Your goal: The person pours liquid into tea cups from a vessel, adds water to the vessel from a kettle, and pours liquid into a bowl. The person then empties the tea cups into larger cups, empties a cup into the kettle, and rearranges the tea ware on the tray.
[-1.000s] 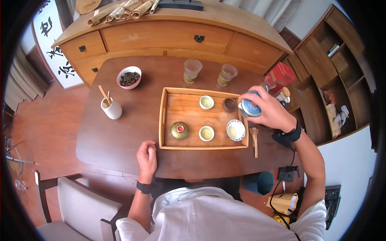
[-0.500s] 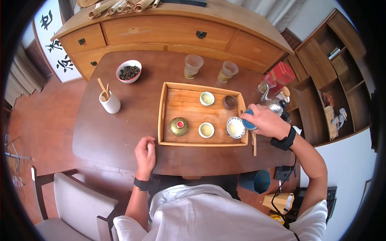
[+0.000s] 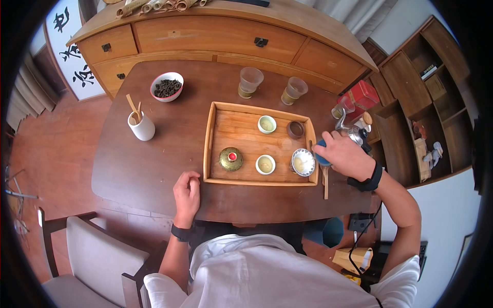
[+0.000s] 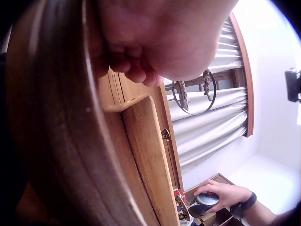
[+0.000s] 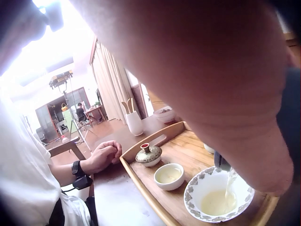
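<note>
My right hand [image 3: 352, 156] grips a blue-topped vessel [image 3: 322, 153] at the tray's right edge, beside the patterned bowl [image 3: 303, 162]. In the right wrist view, pale liquid streams into that bowl [image 5: 193, 200], where more of it lies; the palm hides most of the vessel. Two white cups [image 3: 265, 165] [image 3: 266, 124] of pale liquid, a brown cup [image 3: 295, 130] and a green-gold lidded vessel [image 3: 231, 159] stand on the wooden tray [image 3: 241, 181]. Left of the tray, my left hand [image 3: 187, 196] rests at the table's front edge, fingers loosely curled, holding nothing.
Behind the tray stand two glasses [image 3: 251, 81] [image 3: 294, 91]. A bowl of dark leaves [image 3: 167, 88] and a white tool holder [image 3: 141, 127] are at left. At right are a metal kettle [image 3: 351, 133], a red tin [image 3: 363, 95] and wooden tongs [image 3: 325, 186].
My right hand has moved down towards the front with the blue-topped vessel, from above the tray's right edge to beside the patterned bowl. My left hand stays at the table edge.
</note>
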### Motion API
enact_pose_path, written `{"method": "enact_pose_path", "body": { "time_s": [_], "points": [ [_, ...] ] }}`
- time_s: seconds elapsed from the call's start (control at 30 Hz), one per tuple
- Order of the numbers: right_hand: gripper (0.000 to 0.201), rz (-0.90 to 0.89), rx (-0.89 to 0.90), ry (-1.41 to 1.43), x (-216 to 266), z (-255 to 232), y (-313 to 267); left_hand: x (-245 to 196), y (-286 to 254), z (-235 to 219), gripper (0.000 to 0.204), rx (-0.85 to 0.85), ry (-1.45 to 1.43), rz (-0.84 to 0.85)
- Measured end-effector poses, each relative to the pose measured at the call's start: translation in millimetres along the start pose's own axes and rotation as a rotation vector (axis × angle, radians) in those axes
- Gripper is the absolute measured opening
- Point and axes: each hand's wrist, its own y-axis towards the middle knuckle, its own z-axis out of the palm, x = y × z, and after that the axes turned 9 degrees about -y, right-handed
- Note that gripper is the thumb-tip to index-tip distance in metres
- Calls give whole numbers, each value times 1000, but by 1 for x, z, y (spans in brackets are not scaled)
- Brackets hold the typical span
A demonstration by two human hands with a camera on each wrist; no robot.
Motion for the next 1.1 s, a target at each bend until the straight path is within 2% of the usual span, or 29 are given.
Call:
{"method": "enact_pose_path", "body": {
  "time_s": [0.13, 0.7, 1.1],
  "points": [
    [49, -3, -16, -35, -1, -3, -1, -1, 0, 0, 13, 2, 2, 9],
    [13, -27, 35, -232, 5, -31, 10, 0, 1, 0, 12, 7, -18, 2],
    [16, -23, 63, -292, 13, -34, 20, -2, 1, 0, 12, 15, 5, 3]
  ]
}}
